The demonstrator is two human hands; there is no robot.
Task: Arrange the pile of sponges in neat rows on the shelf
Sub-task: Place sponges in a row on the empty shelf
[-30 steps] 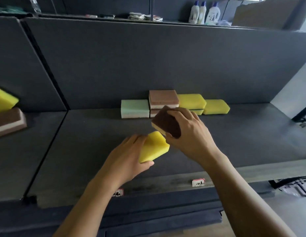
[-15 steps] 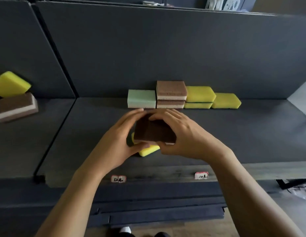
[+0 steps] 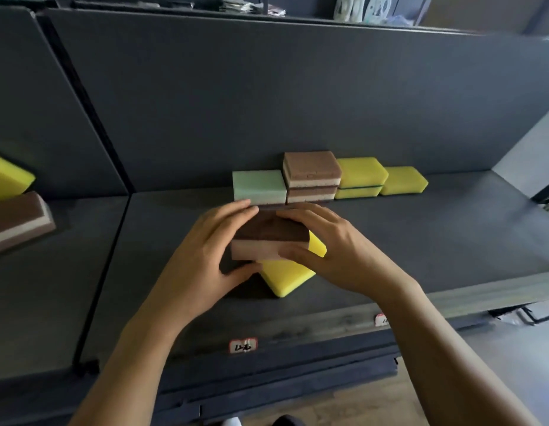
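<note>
Head view. Left hand (image 3: 202, 259) and right hand (image 3: 337, 253) both clamp the brown-topped sponge (image 3: 267, 238) from either end, fingers over its top, right thumb on its pale side. It sits askew on a yellow sponge (image 3: 287, 278), mostly hidden, with only two corners showing. Both lie mid-shelf (image 3: 451, 235), in front of the back row.

Back row: green sponge (image 3: 257, 186), brown stack of two (image 3: 311, 176), yellow stack of two (image 3: 360, 176), single yellow sponge (image 3: 403, 181).

Left bay: two loose sponges (image 3: 18, 219), cut off by the frame edge. Writing on the shelf-edge label (image 3: 243, 345) is unreadable.

A second ago each hand held one sponge, apart; now they are stacked, with more yellow showing than half a second ago.
</note>
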